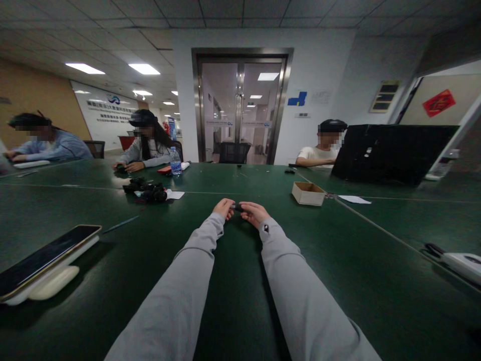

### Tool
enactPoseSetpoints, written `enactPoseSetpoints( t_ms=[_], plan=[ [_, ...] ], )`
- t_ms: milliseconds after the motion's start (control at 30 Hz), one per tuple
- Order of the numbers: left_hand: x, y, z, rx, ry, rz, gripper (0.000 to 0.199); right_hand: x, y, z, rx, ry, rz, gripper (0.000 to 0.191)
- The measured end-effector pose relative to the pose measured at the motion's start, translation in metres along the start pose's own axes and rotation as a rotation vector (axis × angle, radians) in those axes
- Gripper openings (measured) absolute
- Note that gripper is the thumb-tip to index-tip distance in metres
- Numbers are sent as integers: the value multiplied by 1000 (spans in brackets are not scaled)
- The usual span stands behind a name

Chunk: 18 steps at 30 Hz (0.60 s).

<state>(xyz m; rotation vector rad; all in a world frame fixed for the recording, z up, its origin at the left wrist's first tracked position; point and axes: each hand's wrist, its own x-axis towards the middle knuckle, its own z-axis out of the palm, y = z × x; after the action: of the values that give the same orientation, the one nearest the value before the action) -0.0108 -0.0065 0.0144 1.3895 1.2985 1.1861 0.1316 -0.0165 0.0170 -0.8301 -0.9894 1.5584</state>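
Both my hands meet over the middle of the green table (236,281), arms stretched forward in grey sleeves. Between them is a small dark object (236,206), too small to name. My left hand (224,208) is closed on its left end, where a lighter grey bit shows. The fingers of my right hand (256,213) pinch the right end. Part of the object is hidden by the fingertips. To the left lies a heap of small black items (146,190) beside a white paper (175,194).
An open box (308,194) stands right of my hands, near a paper sheet (354,199) and a large black monitor (393,153). At left are a phone (48,258) on a white object and a thin stick (121,224). A water bottle (175,161) stands near co-workers seated across.
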Motion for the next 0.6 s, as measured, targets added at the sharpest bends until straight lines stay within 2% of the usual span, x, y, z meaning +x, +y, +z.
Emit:
enactPoseSetpoints(
  t_ms=[100,267,600],
  plan=[
    [-1,0,1,33,17,36,15,-1,0,1,-5,-1,2,11],
    [-5,2,2,44,-31,35,18,-1,0,1,-12,10,-3,11],
    [-6,1,2,41,19,83,18,-4,-1,3,-29,7,-9,13]
  ],
)
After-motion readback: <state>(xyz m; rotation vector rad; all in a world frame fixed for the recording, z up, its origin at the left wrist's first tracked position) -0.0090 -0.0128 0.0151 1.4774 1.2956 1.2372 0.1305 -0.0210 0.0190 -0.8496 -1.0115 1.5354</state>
